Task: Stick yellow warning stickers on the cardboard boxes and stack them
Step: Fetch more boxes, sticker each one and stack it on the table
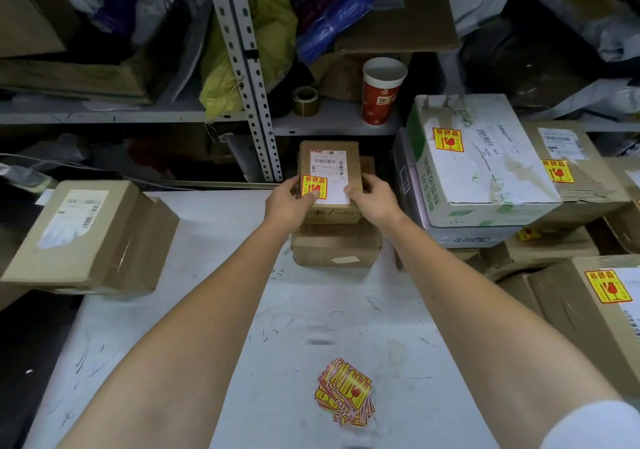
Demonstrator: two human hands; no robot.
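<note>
Cardboard lies at the left: a labelled box (90, 237) on the white table (329, 310). At the far middle, the left hand (291, 203) grips the left side of a small box (329, 171), thumb pressing on its yellow sticker (314, 187). The small box is over a lower box (336, 244); whether they touch I cannot tell. Loose stickers (346, 391) lie near, well apart from both hands. The right hand (372, 199) grips the right side. Stickered boxes (478, 158) are stacked at the right.

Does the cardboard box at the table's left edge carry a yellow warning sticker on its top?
No, the left cardboard box shows only a white shipping label on its top.
</note>
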